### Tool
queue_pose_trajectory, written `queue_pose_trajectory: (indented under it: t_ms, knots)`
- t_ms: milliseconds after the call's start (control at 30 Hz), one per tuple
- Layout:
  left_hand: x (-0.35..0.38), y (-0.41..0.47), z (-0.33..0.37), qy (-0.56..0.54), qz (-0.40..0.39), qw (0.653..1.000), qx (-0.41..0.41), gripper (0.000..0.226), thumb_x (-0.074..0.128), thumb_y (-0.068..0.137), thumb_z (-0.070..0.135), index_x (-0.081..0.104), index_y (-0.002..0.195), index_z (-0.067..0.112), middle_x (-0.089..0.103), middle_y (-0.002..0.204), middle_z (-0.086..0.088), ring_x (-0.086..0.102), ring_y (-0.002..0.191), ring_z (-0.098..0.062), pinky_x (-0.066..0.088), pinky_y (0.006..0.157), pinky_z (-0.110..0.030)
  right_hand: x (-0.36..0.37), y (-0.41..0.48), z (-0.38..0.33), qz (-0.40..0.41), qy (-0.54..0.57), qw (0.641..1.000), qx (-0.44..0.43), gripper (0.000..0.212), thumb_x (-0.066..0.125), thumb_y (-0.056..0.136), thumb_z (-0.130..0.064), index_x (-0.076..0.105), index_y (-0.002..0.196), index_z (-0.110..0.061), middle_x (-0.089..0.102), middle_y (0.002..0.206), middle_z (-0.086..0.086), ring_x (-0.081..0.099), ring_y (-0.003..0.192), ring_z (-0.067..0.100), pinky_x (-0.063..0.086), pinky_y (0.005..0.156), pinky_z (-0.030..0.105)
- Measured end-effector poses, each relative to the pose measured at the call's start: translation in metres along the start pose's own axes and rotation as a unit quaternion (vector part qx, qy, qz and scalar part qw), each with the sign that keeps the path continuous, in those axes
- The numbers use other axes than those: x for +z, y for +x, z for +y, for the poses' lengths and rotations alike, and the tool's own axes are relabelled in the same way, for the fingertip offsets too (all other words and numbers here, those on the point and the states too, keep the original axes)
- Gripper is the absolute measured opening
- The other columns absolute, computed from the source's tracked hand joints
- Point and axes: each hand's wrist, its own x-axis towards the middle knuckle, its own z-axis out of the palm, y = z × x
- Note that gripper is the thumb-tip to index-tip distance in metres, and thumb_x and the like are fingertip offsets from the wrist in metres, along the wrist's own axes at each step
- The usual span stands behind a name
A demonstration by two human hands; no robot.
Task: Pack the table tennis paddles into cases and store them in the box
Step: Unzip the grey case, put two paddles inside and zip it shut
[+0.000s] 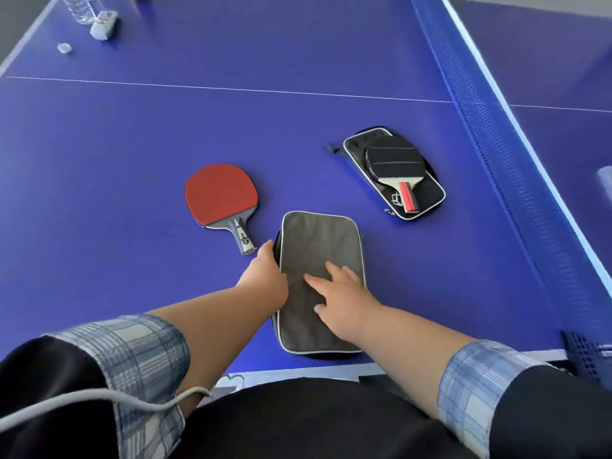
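**Two hands on a grey paddle case at a blue desk**

Rolled plaid cuffs (139, 356) over dark sleeves fill the bottom of the view, with a grey cable (99, 401) across the left one. Both bare forearms reach forward to a grey case (314, 240), which lies flat on the desk (132, 144) near its front edge. The left hand (265, 276) grips the case's left edge, its fingers curled round that edge. The right hand (344, 293) rests on top of the case, its fingers (314, 282) spread apart and flat on the fabric.

Just left of the grey case and slightly beyond it lies a red paddle (220, 193), face up, its handle pointing back towards the case's near left corner. Beyond the grey case to the right, a black paddle (395, 162) lies on a black case (430, 193) with pale piping. A blue net (496, 144) runs past on that side. Far beyond the grey case to the left stand a clear bottle (79, 8), a small white box (104, 24) and a loose cap (64, 48).
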Motion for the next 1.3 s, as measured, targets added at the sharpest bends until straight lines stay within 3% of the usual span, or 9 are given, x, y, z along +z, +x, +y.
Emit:
queue_pose_trajectory:
  t_ms: [133,300,467,633,867,1000,1100,1200,1300]
  knots:
    - [0.005,0.005,-0.003,0.126,0.006,0.992,0.0,0.074,0.056,0.087,0.011,0.021,0.151,0.028,0.034,0.143,-0.008,0.047,0.12,-0.034,0.046,0.094,-0.044,0.005,0.0,0.001,0.005,-0.032,0.999,0.01,0.062,0.048,0.102,-0.035,0.019,0.156,-0.046,-0.005,0.169,-0.006,-0.007,0.154,0.026,0.018,0.119,0.057]
    - [0.021,0.009,0.005,0.25,0.028,0.954,0.16,0.074,0.053,0.094,0.033,0.011,0.155,0.027,0.018,0.159,0.002,0.018,0.144,-0.025,0.021,0.115,-0.04,-0.002,-0.003,0.012,0.056,0.053,0.997,0.008,0.058,0.05,0.101,-0.032,0.028,0.154,-0.041,0.016,0.167,-0.009,0.011,0.153,0.018,0.025,0.118,0.052]
    - [0.045,0.021,0.025,0.283,0.004,0.929,0.239,0.069,0.046,0.097,0.038,0.011,0.156,0.027,0.011,0.163,-0.003,0.003,0.15,-0.025,0.002,0.12,-0.042,-0.017,-0.004,0.044,0.156,0.197,0.967,0.042,0.048,0.054,0.1,-0.027,0.046,0.147,-0.032,0.045,0.146,-0.007,0.047,0.131,0.015,0.043,0.106,0.036]
    - [0.072,0.045,0.049,0.295,0.023,0.921,0.253,0.067,0.041,0.099,0.045,0.012,0.156,0.026,0.008,0.164,-0.003,-0.002,0.151,-0.024,-0.003,0.12,-0.043,-0.035,0.017,0.083,0.171,0.275,0.944,0.065,0.037,0.054,0.098,-0.029,0.056,0.135,-0.033,0.053,0.138,-0.008,0.054,0.12,0.01,0.045,0.097,0.031]
    - [0.098,0.064,0.037,0.323,0.086,0.919,0.211,0.07,0.024,0.095,0.057,0.009,0.157,0.027,0.001,0.166,0.003,-0.008,0.151,-0.019,-0.009,0.12,-0.04,-0.072,0.081,0.116,0.117,0.181,0.976,0.02,0.036,0.054,0.097,-0.022,0.058,0.133,-0.025,0.056,0.134,-0.001,0.059,0.117,0.02,0.048,0.099,0.038]
    - [0.099,0.063,0.033,0.336,0.108,0.911,0.212,0.071,0.019,0.093,0.059,0.015,0.156,0.028,0.009,0.165,0.002,0.0,0.151,-0.02,-0.003,0.121,-0.042,-0.082,0.111,0.121,0.061,0.052,0.996,-0.03,0.024,0.053,0.092,-0.02,0.063,0.113,-0.024,0.056,0.116,0.002,0.061,0.097,0.028,0.055,0.083,0.045]
    - [0.097,0.061,0.034,0.334,0.113,0.91,0.216,0.068,0.027,0.094,0.055,0.025,0.155,0.026,0.019,0.163,0.0,0.009,0.151,-0.021,0.003,0.122,-0.043,-0.084,0.124,0.133,0.06,-0.006,0.997,-0.054,0.01,0.053,0.094,-0.026,0.061,0.1,-0.024,0.055,0.103,-0.002,0.059,0.086,0.027,0.05,0.068,0.039]
    - [0.095,0.06,0.035,0.335,0.112,0.91,0.218,0.065,0.031,0.094,0.051,0.03,0.154,0.024,0.024,0.162,-0.002,0.014,0.15,-0.024,0.01,0.122,-0.046,-0.084,0.13,0.146,0.046,-0.07,0.993,-0.089,0.021,0.05,0.099,-0.035,0.058,0.086,-0.021,0.048,0.089,-0.003,0.053,0.074,0.024,0.035,0.054,0.034]
    - [0.094,0.058,0.037,0.336,0.109,0.91,0.217,0.065,0.033,0.094,0.05,0.033,0.152,0.021,0.027,0.161,-0.004,0.019,0.149,-0.026,0.013,0.121,-0.047,-0.084,0.132,0.147,0.052,-0.086,0.987,-0.123,0.027,0.041,0.102,-0.034,0.052,0.082,-0.019,0.046,0.084,-0.002,0.05,0.069,0.024,0.037,0.053,0.037]
